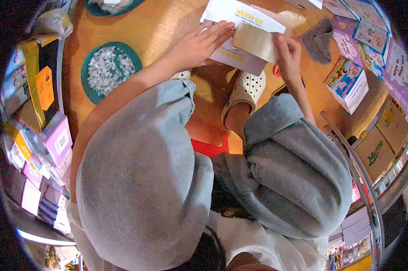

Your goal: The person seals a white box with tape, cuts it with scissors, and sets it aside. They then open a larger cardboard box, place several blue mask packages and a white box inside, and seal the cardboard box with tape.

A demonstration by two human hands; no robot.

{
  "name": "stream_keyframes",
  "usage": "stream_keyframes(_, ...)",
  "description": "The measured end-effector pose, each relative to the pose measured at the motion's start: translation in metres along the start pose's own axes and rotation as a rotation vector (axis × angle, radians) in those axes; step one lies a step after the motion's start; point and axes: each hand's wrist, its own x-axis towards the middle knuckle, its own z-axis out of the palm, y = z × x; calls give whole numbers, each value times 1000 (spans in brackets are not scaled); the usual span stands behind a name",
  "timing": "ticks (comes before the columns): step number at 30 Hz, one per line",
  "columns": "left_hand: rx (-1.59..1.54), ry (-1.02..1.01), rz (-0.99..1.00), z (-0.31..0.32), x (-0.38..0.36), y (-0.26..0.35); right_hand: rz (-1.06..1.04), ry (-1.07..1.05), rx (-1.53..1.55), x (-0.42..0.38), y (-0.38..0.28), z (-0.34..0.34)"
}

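Left arm reaches forward past the knee; its hand (205, 43) lies palm down, fingers extended and lightly spread, across the left part of the white mask box (257, 17). Left grip is wide, closed on nothing visible. Right forearm rises beside the other knee, wrist bent inward; the right hand (287, 50) has a narrow grip, thumb and fingers pinching the right end of the tan strip (254, 39). The strip curves over the box's printed face, between the two hands. The box sits at the far side, beyond the white clog (249, 90). A grey cloth (318, 40) lies right of the right hand; a green basket (87, 74) holding clear pieces (106, 67) stands left of the left forearm
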Motion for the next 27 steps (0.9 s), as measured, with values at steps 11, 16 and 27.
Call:
stream_keyframes(11,-42,32,-12,-1,1,1,71,-97,-431,-6,-29,-50)
stream_keyframes(16,-21,34,-12,1,1,1,34,-95,-743,-10,-30,-74)
stream_keyframes(27,-50,-114,38,-22,7,-2,144,-145,-793,-11,7,-68)
